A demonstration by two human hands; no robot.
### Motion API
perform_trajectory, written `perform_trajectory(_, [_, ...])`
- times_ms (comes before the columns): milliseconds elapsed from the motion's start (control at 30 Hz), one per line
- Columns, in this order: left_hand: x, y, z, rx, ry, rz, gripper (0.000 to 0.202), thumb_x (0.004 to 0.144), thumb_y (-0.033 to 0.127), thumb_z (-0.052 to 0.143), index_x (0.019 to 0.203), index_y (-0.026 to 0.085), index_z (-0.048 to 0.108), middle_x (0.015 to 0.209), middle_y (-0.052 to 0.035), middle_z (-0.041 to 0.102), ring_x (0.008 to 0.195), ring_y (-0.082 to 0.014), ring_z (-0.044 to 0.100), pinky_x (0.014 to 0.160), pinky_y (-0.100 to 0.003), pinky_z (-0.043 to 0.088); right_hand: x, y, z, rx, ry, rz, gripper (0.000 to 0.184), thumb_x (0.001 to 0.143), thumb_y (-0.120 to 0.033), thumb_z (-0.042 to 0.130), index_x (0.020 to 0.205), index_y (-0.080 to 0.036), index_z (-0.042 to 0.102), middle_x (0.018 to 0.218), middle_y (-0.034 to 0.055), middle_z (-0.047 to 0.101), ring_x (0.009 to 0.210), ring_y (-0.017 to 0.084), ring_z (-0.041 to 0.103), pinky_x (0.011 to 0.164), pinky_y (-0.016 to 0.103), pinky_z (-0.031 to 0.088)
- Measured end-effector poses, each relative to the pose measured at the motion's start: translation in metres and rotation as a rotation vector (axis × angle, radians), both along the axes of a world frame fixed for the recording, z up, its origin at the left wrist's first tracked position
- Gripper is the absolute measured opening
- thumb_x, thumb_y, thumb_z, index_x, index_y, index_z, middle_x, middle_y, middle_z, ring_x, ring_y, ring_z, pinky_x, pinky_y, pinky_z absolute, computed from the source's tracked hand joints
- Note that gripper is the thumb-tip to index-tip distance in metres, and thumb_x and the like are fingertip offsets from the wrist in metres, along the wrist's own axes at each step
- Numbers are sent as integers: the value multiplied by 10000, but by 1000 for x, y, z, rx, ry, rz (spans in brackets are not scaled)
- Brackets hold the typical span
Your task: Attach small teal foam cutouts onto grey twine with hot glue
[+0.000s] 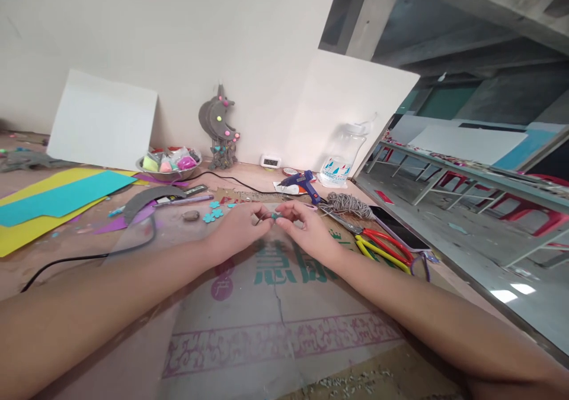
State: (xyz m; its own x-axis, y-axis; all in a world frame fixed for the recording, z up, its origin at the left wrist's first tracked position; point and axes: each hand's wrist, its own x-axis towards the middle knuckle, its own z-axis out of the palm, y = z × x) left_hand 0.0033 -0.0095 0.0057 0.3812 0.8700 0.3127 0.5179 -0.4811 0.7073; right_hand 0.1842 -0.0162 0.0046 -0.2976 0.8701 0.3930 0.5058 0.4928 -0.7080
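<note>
My left hand (242,229) and my right hand (306,228) meet over the printed plastic sheet, fingertips closed together. Between them is a small teal piece (274,216), mostly hidden by the fingers; its shape is too small to make out. A thin grey strand (279,302) runs down the sheet below the hands. Several teal flower cutouts (212,215) lie just left of my left hand, near a small grey-brown lump (191,216). To the right of my right hand are scissors (342,219) and pliers with red and yellow handles (386,246).
Behind the hands lie a blue glue gun (304,184), a ball of grey yarn (351,205) and a clear plastic jug (342,154). A phone (398,228) rests at the right edge. A moon ornament (220,124) stands against the wall beside a metal bowl (171,172). Coloured sheets (66,198) lie left.
</note>
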Motion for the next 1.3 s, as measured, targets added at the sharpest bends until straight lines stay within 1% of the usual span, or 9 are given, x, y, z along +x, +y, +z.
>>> perform_trajectory(167, [0,1,-1,61,43,-1,175,769,322,469,696,186,552,724,11,610,694,-155,537,631,-266,375,-5,-4,2,-14,-63,6,154,829,-291,537,927,-173,554,744,-1,541,688,125,498,651,263,412])
perform_trajectory(433, [-1,0,-1,143,62,-43,162,765,290,479,685,190,579,711,7,635,707,-167,562,653,-269,391,-4,-2,0,-47,-17,19,128,808,-283,558,865,-172,527,758,-1,534,689,119,485,658,259,404])
perform_trajectory(633, [-1,1,-2,161,78,-22,188,777,314,485,692,189,596,740,1,658,732,-175,577,707,-285,398,-6,-3,2,-78,10,28,106,812,-274,535,830,-171,514,750,-2,516,691,120,483,651,258,397])
perform_trajectory(767, [0,0,-1,148,79,-33,194,784,323,482,701,190,596,749,-1,657,750,-177,580,717,-285,406,-6,-2,1,-127,54,45,108,818,-283,520,833,-175,514,726,-10,522,668,114,499,629,250,395])
perform_trajectory(900, [-1,-1,0,131,57,-40,184,774,308,479,694,190,595,742,2,646,736,-168,568,707,-278,407,-4,-1,0,-177,107,96,164,828,-346,522,849,-184,503,692,-17,525,626,112,509,604,250,405])
perform_trajectory(1067, [-3,2,-2,-56,-9,-18,220,765,388,498,738,195,599,701,29,633,637,-142,551,613,-255,405,-1,-1,1,-186,176,156,338,823,-513,523,960,-203,513,690,-9,554,674,145,551,635,282,446])
perform_trajectory(1167, [-4,5,-5,-84,-22,8,269,762,447,502,753,198,603,674,31,624,617,-143,541,594,-254,396,2,4,0,-154,244,134,381,846,-560,466,963,-202,523,706,1,576,643,139,548,647,295,452])
perform_trajectory(1233, [-4,7,-7,-81,-22,23,292,761,475,504,749,199,598,680,25,628,631,-149,544,602,-258,399,5,9,-2,-127,335,93,368,873,-540,431,916,-189,532,692,5,570,620,128,535,641,288,450])
perform_trajectory(1300, [-5,8,-8,-86,-27,27,294,761,479,508,749,198,593,702,15,637,659,-157,554,607,-260,404,9,16,-5,-82,451,24,321,883,-491,442,882,-183,532,659,-3,546,598,117,514,617,270,442])
